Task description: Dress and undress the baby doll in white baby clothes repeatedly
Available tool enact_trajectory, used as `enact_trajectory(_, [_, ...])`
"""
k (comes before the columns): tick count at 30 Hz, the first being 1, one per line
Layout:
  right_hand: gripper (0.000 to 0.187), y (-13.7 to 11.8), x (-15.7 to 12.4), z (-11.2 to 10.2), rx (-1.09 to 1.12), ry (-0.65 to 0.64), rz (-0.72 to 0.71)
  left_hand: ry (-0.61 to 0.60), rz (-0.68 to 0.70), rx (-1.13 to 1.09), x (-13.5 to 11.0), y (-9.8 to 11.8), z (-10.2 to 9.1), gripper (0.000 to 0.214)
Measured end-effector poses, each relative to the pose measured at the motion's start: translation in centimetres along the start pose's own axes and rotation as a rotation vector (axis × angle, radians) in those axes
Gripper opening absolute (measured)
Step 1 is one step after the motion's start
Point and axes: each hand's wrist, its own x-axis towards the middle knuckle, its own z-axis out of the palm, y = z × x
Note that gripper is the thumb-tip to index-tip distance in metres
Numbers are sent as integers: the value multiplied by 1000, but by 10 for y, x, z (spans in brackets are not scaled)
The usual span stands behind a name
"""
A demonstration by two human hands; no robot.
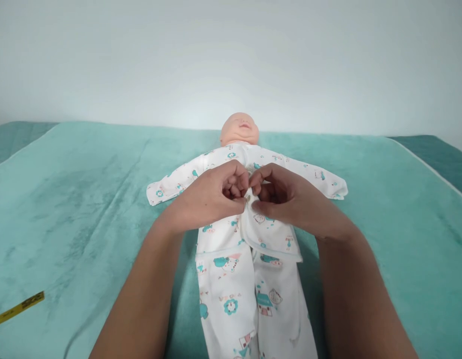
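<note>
A baby doll [239,128] lies on its back, head at the far end, dressed in a white printed jacket [219,244] and matching trousers [231,294]. Over the chest, my left hand [219,192] pinches the jacket's front edge, its fingers curled. My right hand [281,192] faces it closely and pinches the other side of the same front opening. A small fastener shows between the fingertips, partly hidden, so whether it is done up I cannot tell. Below my hands the jacket's front edges part slightly at the hem. Both sleeves stretch out sideways.
A light green plush cover [84,209] lies beneath the doll, with a darker green surface [436,154] past its edges. A yellow strip with dark markings [17,309] lies at the lower left. Behind stands a pale wall [231,55].
</note>
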Motion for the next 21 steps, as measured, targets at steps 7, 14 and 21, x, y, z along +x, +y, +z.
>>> enact_trajectory(7, [24, 3, 2, -1, 3, 22, -8, 34, 39, -71, 2, -5, 0, 17])
enact_trajectory(14, [19, 1, 2, -1, 45, -40, -17, 5, 85, -202, 6, -11, -3, 17])
enact_trajectory(21, [12, 0, 2, -1, 79, -39, -23, -33, 66, -213, 5, -10, -5, 11])
